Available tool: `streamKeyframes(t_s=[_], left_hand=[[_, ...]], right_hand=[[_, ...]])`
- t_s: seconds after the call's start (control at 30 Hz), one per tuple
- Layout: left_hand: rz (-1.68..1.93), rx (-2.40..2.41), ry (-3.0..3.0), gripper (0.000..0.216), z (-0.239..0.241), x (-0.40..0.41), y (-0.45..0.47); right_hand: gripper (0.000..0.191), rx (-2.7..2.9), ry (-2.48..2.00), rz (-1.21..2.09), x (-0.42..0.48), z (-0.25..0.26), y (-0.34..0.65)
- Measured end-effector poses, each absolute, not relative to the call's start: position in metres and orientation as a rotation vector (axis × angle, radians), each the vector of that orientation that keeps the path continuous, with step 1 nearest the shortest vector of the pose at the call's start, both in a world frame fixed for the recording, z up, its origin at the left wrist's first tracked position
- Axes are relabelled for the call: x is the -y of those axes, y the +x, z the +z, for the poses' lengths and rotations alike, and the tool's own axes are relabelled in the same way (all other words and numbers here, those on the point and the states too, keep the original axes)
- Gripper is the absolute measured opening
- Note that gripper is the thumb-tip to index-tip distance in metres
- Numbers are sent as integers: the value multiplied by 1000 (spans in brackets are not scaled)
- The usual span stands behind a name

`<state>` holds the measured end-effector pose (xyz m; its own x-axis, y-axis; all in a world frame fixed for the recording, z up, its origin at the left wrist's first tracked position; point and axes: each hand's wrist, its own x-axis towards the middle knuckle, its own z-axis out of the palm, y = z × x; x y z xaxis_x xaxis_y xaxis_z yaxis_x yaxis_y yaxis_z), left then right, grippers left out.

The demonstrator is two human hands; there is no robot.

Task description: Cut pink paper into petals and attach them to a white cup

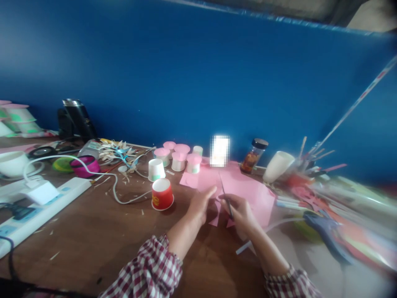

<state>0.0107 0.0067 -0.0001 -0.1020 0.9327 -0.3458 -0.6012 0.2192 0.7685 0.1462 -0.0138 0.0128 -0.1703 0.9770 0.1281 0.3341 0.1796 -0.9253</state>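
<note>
The left hand (201, 203) lies flat on the pink paper (245, 188), the right hand (240, 213) beside it is closed around scissors (226, 198), and the cut looks only just started.

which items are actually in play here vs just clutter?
In play: left hand on pink paper; right hand holding scissors.
Lying about: red cup, white cup, glass jar, power strip, glue gun.
</note>
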Motion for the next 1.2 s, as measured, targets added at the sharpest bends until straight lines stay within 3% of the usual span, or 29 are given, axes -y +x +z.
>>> streamKeyframes(t_s=[1.2], left_hand=[[1329,-1006,378,32,-4,-9,11]], right_hand=[[38,1681,-1265,1031,14,13,147]])
